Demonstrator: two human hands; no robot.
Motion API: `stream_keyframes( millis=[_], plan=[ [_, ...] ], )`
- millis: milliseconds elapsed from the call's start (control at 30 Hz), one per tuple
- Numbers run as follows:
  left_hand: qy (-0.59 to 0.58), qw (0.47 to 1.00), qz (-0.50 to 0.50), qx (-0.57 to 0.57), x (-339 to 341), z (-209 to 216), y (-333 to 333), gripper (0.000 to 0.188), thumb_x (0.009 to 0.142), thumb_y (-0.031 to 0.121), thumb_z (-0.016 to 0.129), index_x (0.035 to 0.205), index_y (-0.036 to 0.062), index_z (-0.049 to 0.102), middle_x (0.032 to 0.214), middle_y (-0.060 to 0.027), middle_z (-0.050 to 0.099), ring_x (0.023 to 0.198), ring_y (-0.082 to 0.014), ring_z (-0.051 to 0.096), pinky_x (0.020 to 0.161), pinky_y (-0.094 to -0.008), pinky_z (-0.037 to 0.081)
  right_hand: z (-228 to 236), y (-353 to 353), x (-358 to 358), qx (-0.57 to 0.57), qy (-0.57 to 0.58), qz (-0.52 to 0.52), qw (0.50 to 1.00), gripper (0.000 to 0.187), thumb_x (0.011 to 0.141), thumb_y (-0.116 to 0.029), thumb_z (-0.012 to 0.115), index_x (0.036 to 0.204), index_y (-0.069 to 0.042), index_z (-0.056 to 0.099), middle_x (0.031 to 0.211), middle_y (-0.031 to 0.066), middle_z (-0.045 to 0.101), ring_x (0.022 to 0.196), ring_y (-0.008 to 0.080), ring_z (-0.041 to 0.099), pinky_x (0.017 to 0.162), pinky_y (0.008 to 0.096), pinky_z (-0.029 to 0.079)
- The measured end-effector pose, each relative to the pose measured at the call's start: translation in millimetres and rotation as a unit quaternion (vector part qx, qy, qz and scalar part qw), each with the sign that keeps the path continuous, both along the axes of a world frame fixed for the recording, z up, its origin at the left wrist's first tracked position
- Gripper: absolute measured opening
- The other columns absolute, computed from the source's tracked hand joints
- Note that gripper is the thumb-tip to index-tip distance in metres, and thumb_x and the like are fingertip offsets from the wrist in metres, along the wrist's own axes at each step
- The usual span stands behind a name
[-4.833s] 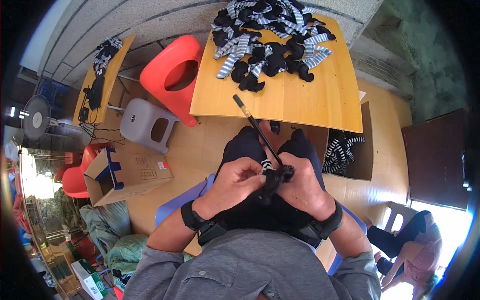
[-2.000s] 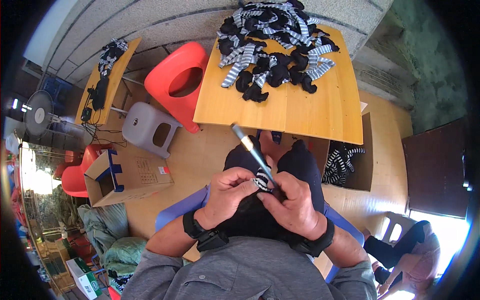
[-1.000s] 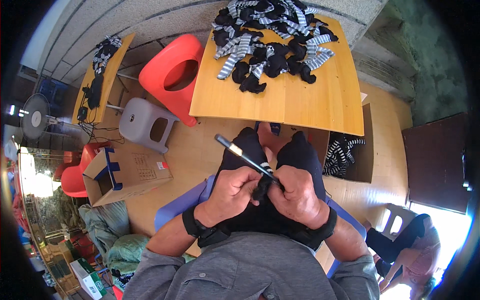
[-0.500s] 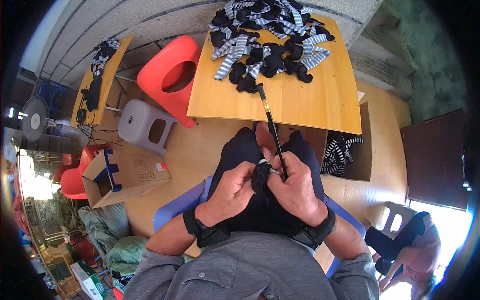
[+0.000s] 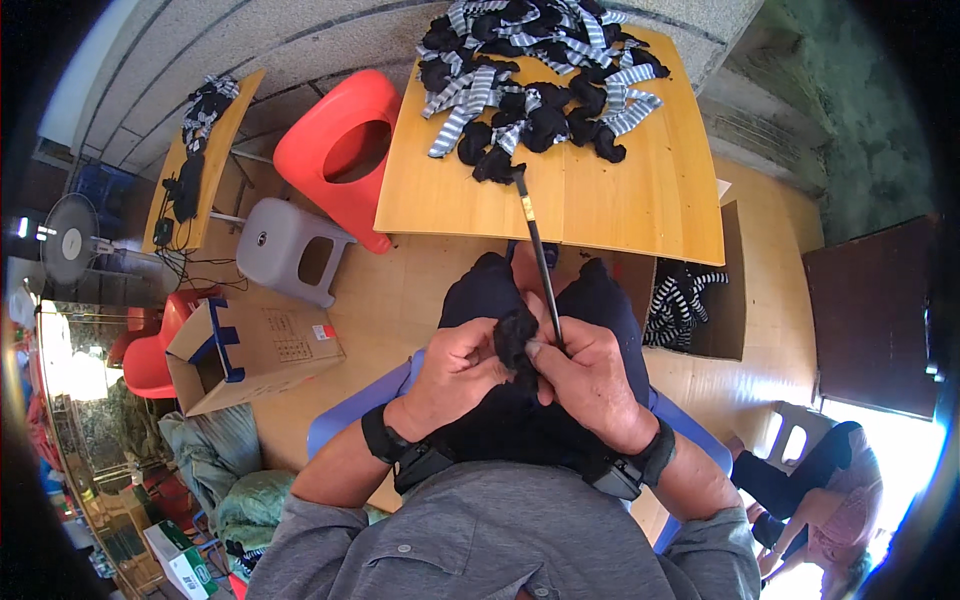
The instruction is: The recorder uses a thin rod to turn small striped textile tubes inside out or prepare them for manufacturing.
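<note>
My left hand [image 5: 455,368] pinches a bunched piece of black cloth [image 5: 515,338] above my lap. On the other side, my right hand [image 5: 590,378] has its thumb and fingers closed on the cloth's edge. That same hand also grips a slim black stick [image 5: 545,268] with a gold band near its far end. The stick points away from me, and its tip appears over the table, beside the nearest black lump of the pile. A heap of black and grey-white striped cloth pieces [image 5: 545,120] covers the far part of the wooden table [image 5: 620,215].
An open carton [image 5: 735,300] with striped cloth stands right of the table. Left are a red stool [image 5: 330,150], a grey stool [image 5: 285,250] and another carton [image 5: 270,350]. A side table [image 5: 225,130] holds more cloth. Another person [image 5: 825,510] sits at lower right.
The cloth has turned in my fingers and moved up slightly; the white bit at its top no longer shows. The stick has swung a little to the left at its lower part.
</note>
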State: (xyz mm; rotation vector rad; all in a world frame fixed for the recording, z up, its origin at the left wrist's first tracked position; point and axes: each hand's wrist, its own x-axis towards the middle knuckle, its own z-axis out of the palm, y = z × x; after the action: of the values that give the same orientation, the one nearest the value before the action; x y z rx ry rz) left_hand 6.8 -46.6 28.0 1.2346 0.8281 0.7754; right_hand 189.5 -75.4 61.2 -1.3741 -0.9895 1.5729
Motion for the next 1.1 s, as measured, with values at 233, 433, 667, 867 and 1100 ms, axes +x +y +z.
stream_keyframes(
  millis=[233,433,667,867,1100],
  plan=[
    [-0.002,0.999,0.013,-0.044,0.8,-1.3,-2.3,0.012,0.087,-0.001,0.066,0.097,-0.0012,0.06,0.087,-0.006,0.067,0.074,-0.0104,0.065,0.064,-0.0249,0.055,1.6,-0.5,3.3,-0.072,0.089,0.051,0.992,0.012,0.097,-0.01,0.052,0.087,-0.004,0.056,0.067,0.0017,0.056,0.049,0.0054,0.047,0.042,0.0193,0.033],
    [-0.034,0.996,0.076,-0.029,12.8,-12.8,-9.6,0.012,0.087,-0.002,0.064,0.097,-0.0008,0.057,0.082,-0.0043,0.064,0.07,-0.0088,0.063,0.061,-0.0233,0.054,1.6,-3.3,-4.7,-0.08,0.12,0.035,0.989,0.013,0.097,-0.009,0.051,0.084,-0.005,0.054,0.066,0.0013,0.054,0.048,0.0057,0.044,0.042,0.02,0.031],
    [-0.012,0.989,0.087,-0.118,11.0,7.1,-8.9,0.011,0.086,0.001,0.063,0.092,0.0021,0.054,0.075,-0.0069,0.064,0.054,-0.0113,0.061,0.044,-0.0204,0.046,-2.7,5.5,4.9,-0.07,0.11,0.06,0.99,0.01,0.096,-0.01,0.052,0.088,-0.005,0.053,0.066,0.0014,0.054,0.048,0.0055,0.043,0.042,0.0198,0.031],
    [-0.037,0.975,0.106,-0.194,3.8,11.3,-4.1,0.011,0.082,-0.005,0.06,0.089,0.0017,0.056,0.073,-0.008,0.064,0.048,-0.0096,0.057,0.041,-0.0205,0.044,1.2,7.2,8.2,0.003,0.085,0.108,0.99,0.009,0.089,-0.001,0.059,0.096,-0.003,0.054,0.072,0.0018,0.058,0.051,0.0044,0.047,0.045,0.0178,0.035],
    [0.004,0.988,0.06,-0.146,8.5,14.1,-7.7,0.011,0.085,-0.003,0.058,0.095,-0.0003,0.053,0.074,-0.0094,0.064,0.05,-0.011,0.059,0.042,-0.0212,0.045,-12.3,4.8,5.1,-0.03,0.057,0.063,0.996,0.012,0.085,-0.003,0.065,0.087,-0.003,0.053,0.067,-0.0013,0.054,0.05,0.0038,0.048,0.043,0.0197,0.037]
  ],
)
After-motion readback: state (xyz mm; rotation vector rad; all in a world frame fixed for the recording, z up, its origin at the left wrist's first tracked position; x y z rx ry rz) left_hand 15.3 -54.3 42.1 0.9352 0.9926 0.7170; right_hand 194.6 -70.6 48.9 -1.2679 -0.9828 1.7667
